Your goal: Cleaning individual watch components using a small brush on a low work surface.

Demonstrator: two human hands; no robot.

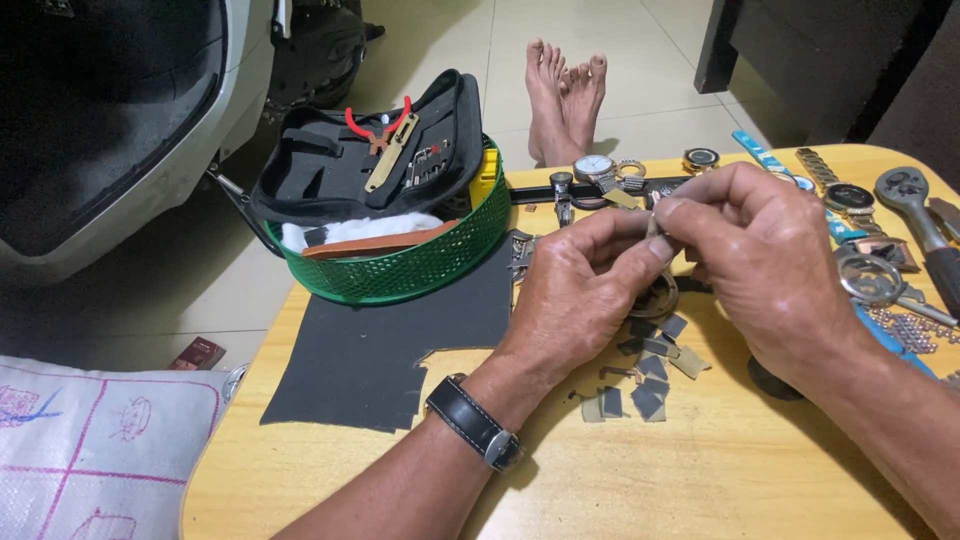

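My left hand (580,290) and my right hand (765,260) meet above a yellow wooden table (700,480). Together their fingertips pinch a small thin grey piece (652,228); what it is I cannot tell. Under the hands lies a round metal watch part (655,298), half hidden. Several small cut squares of dark abrasive paper (650,375) lie scattered below the hands. A black strap watch (475,425) sits on my left wrist.
A dark abrasive sheet (400,345) lies left of the hands. Behind it a green mesh basket (420,265) holds a black tool case with red pliers (378,125). Watches (595,168), bands and a metal tool (915,200) crowd the far and right edge. Bare feet (562,95) rest beyond the table.
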